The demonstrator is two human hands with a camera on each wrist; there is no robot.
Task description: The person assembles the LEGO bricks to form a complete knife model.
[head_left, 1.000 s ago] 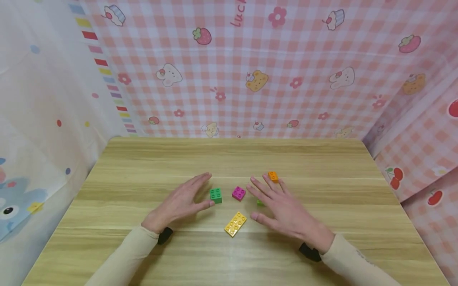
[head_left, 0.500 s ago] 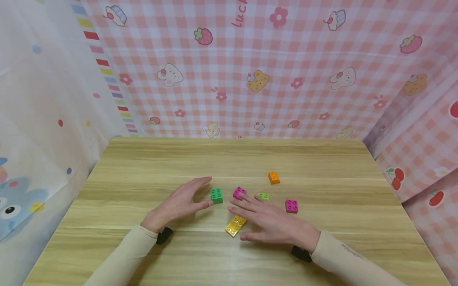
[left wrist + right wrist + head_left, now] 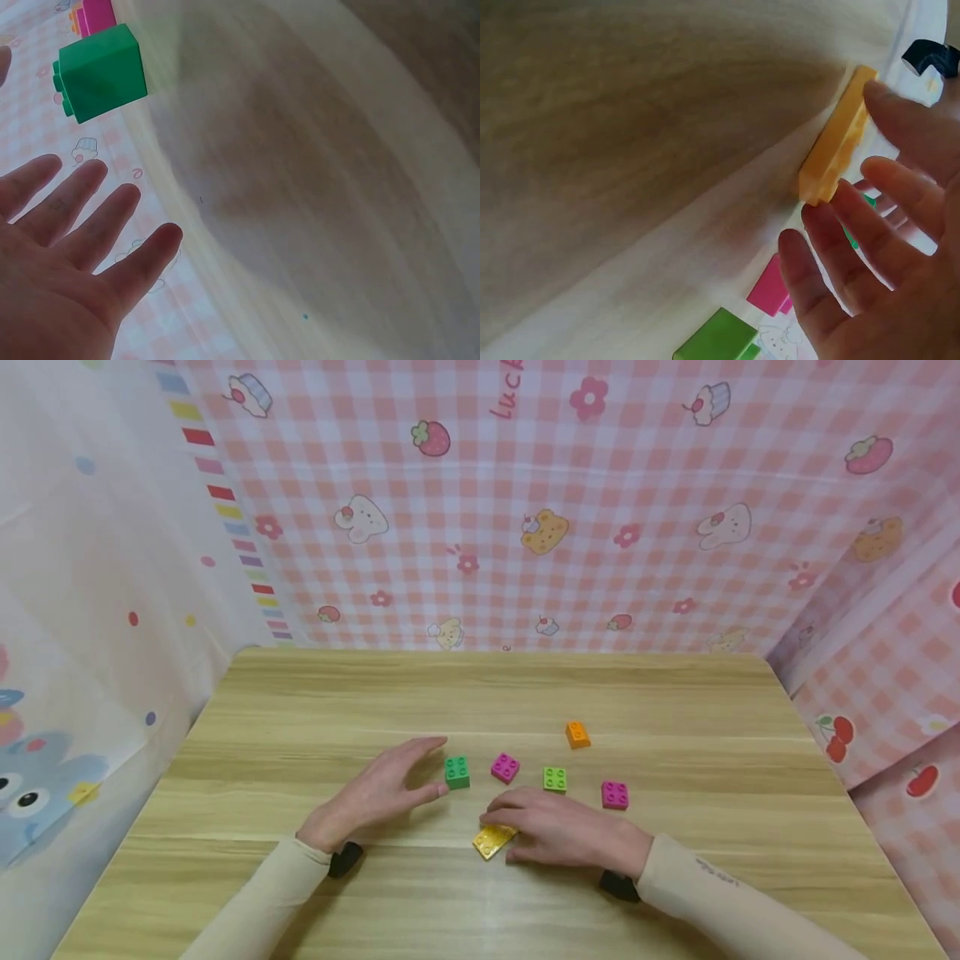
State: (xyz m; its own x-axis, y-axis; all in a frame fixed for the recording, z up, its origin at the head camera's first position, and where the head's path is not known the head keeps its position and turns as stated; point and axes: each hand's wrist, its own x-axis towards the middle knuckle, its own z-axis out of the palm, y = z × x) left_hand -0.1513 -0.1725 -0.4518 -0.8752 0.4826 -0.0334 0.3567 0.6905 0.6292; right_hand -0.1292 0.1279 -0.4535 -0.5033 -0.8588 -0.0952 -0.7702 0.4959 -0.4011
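My right hand (image 3: 562, 831) reaches over a yellow eight-stud toy brick (image 3: 491, 842), covering its far right end in the head view. In the right wrist view the thumb and extended fingers lie on either side of the yellow brick (image 3: 836, 139), not curled round it. To the left, my left hand (image 3: 375, 793) is held with thumb and fingers spread beside a dark green four-stud brick (image 3: 457, 774). The left wrist view has that green brick (image 3: 101, 75) beyond the straight fingertips, with nothing in the palm.
A magenta brick (image 3: 506, 767) sits between the green brick and a lime brick (image 3: 555, 779). Another magenta brick (image 3: 615, 794) lies farther right, and an orange brick (image 3: 577, 735) farther back. Behind the wooden table (image 3: 337, 693) hangs a pink checked cloth (image 3: 480, 510).
My right hand has come left and toward the near edge, from over the lime and orange bricks to the yellow brick, uncovering the right magenta brick. The left hand barely moves.
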